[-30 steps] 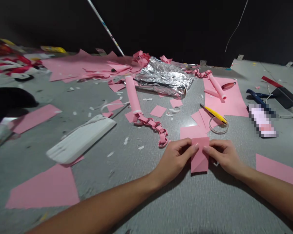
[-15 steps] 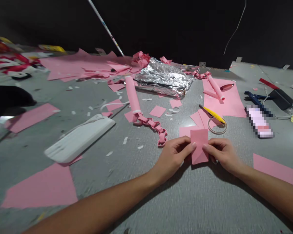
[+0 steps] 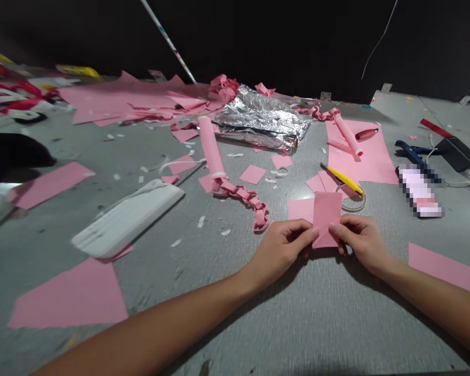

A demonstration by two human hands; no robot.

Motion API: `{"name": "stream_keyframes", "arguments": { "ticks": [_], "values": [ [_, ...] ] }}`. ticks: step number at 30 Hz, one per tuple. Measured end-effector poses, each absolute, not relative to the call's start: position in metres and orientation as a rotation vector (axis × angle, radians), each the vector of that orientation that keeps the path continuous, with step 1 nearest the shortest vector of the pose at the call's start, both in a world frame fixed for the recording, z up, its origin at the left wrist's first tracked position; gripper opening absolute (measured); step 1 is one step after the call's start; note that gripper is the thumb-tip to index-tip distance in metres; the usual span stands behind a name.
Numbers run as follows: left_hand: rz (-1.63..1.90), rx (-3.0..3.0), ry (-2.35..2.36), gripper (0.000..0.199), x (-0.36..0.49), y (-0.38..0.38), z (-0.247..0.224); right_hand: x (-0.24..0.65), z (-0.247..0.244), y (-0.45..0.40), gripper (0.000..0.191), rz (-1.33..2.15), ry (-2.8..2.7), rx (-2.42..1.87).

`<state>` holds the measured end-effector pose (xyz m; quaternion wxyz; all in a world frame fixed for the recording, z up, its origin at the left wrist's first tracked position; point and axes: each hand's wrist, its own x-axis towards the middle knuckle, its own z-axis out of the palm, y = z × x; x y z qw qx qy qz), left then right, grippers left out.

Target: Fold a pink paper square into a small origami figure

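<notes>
A small folded piece of pink paper is held up between my two hands, just above the grey table. My left hand pinches its lower left edge, thumb in front and fingers behind. At the opposite edge my right hand pinches it the same way. A crease shows near its lower end. Behind it lie a pink paper square, partly covered, and a yellow craft knife beside a ring of cord or tape. Left of my left hand, a pink paper chain joins a rolled pink tube.
Crumpled aluminium foil lies at the back. On the right are a phone, dark blue scissors or pliers and a pink strip. A white power strip and a pink sheet lie left, among scattered scraps.
Both hands have shifted the pink paper slightly right and away from me. Its lower end now sits higher, and my fingers grip nearer that end.
</notes>
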<state>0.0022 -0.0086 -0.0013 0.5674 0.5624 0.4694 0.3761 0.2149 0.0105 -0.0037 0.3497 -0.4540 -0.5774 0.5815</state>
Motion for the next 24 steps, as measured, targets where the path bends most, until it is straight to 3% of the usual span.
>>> {"name": "stream_keyframes", "arguments": {
  "ticks": [24],
  "values": [
    [0.958, 1.327, 1.148, 0.035, 0.0022, -0.0111, -0.0026, 0.2129, -0.0025, 0.0084, 0.047, 1.521, -1.558, -1.179]
  ]
}}
